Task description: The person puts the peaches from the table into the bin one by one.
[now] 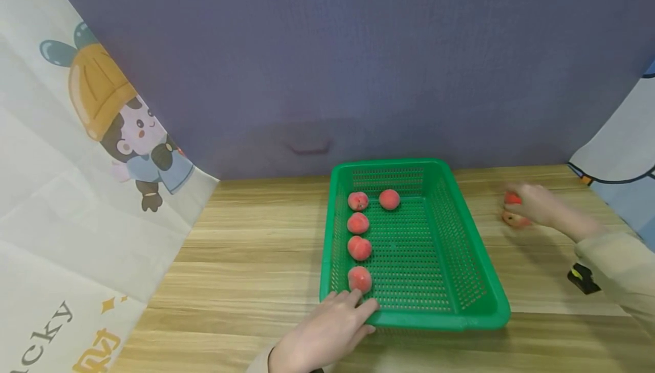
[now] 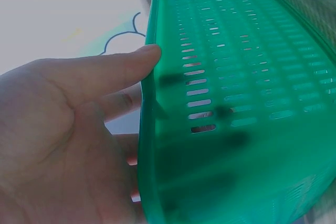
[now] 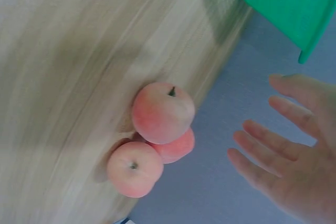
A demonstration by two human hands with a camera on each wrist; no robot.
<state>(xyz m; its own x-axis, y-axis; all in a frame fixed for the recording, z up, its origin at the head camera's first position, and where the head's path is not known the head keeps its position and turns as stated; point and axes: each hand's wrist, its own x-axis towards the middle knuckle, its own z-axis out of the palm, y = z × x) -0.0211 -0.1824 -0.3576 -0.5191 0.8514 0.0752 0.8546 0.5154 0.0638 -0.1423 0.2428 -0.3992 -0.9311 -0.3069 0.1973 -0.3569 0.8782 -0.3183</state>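
Observation:
A green perforated plastic basket (image 1: 419,320) stands on the table with several reddish peaches inside, most in a line along its left side, such as this peach (image 1: 360,248). My left hand (image 1: 322,330) grips the basket's near rim at the left corner; in the left wrist view the thumb presses the outer wall (image 2: 210,161). My right hand (image 1: 542,205), blurred, is over the fruits right of the basket. The right wrist view shows that hand (image 3: 299,166) with fingers spread and nothing held, beside three pinkish round fruits: two with stems (image 3: 163,113) (image 3: 135,169) and one partly hidden (image 3: 176,148).
The wood-grain table (image 1: 245,248) extends on both sides of the basket. A purple-grey panel (image 1: 307,66) rises behind it. Printed cloth (image 1: 61,191) hangs at the left. A small black object with a yellow mark (image 1: 582,279) shows beside the right sleeve.

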